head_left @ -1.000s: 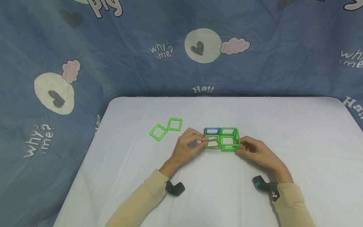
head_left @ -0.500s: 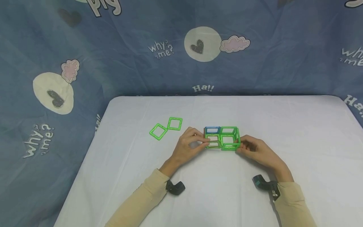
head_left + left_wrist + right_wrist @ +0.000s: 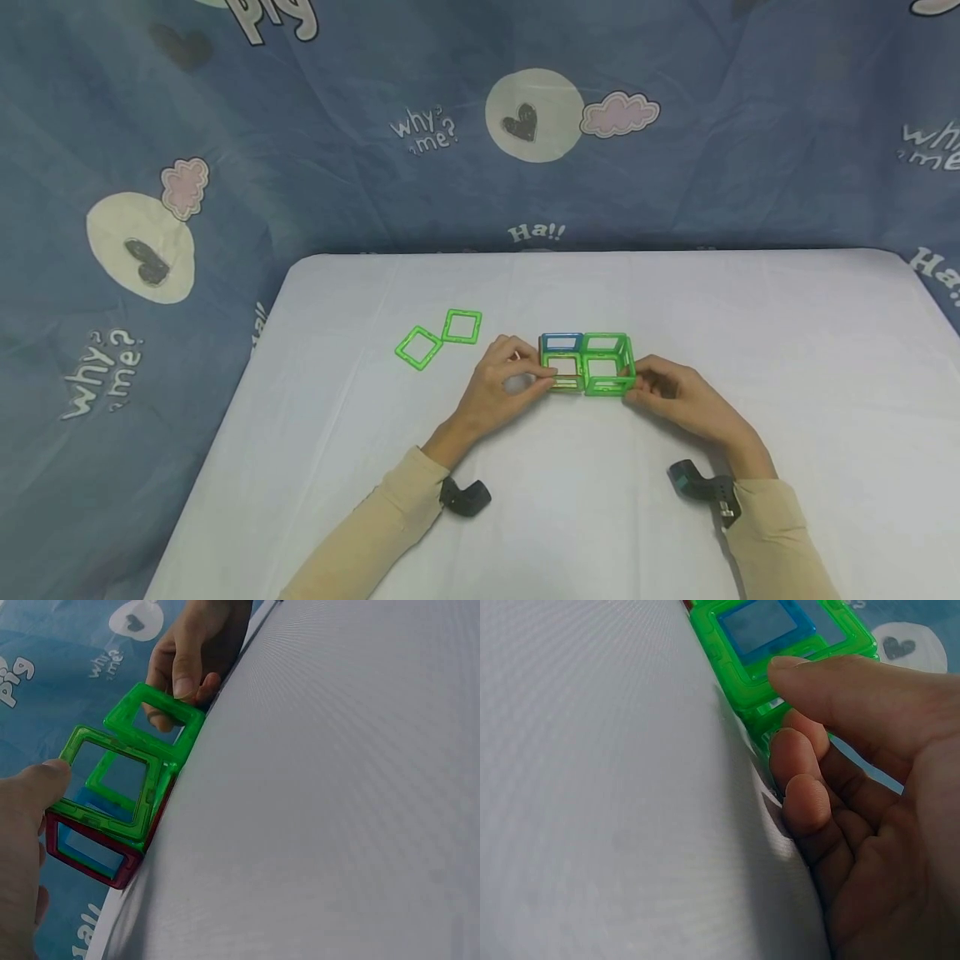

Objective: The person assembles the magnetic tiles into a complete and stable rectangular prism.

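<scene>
Low on the table stands a joined structure of magnetic tile frames (image 3: 606, 337), two cells wide, mostly green. A blue tile (image 3: 562, 336) shows at its back left, and a red tile (image 3: 82, 871) forms its left side in the left wrist view. My left hand (image 3: 498, 379) pinches a green square tile (image 3: 105, 821) at the front left, the thumb on its upper corner. At the other end, my right hand (image 3: 693, 400) grips the structure's right side between thumb and fingers. Part of that grip is hidden behind the frames.
Left of the structure lie two loose green square tiles, one (image 3: 460, 342) farther back and one (image 3: 408, 360) turned like a diamond, meeting at a corner. A white cloth (image 3: 570, 500) covers the table. Behind it hangs a blue printed curtain (image 3: 337, 192).
The slanted green tile in my left hand has turned and looks narrower from above, along the structure's front. My left fingers shift slightly right with it. My right hand keeps its place.
</scene>
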A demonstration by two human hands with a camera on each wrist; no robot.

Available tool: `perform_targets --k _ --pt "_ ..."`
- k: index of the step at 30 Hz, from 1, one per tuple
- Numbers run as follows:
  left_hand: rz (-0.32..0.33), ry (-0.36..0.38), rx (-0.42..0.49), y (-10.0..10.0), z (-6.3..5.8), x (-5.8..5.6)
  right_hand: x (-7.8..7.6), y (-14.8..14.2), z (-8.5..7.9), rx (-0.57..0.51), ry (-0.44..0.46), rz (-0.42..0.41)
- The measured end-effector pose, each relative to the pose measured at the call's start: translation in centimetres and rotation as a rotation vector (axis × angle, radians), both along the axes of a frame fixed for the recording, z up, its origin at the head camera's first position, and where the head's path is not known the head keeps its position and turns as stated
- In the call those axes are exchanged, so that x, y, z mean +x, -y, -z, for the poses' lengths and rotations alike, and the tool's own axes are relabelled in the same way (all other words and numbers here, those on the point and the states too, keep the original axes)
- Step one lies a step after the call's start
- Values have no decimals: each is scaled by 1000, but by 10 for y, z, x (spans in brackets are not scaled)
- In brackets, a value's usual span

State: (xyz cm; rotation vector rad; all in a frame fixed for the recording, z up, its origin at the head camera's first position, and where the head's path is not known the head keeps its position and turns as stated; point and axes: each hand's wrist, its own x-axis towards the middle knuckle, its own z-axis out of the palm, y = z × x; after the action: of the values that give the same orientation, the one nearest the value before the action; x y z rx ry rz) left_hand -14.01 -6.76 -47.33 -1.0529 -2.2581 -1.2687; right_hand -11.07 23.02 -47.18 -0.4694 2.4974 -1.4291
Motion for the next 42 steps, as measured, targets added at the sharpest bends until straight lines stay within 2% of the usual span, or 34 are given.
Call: perform_targets --k 12,25,42 --pt "-8 16 -19 0 1 -1 1 1 -1 -29 -14 -12" --pt "-27 47 -59 -1 1 1 1 1 -2 -7 -4 -4" --pt "-11 51 -77 -3 2 2 1 3 -1 17 -21 11"
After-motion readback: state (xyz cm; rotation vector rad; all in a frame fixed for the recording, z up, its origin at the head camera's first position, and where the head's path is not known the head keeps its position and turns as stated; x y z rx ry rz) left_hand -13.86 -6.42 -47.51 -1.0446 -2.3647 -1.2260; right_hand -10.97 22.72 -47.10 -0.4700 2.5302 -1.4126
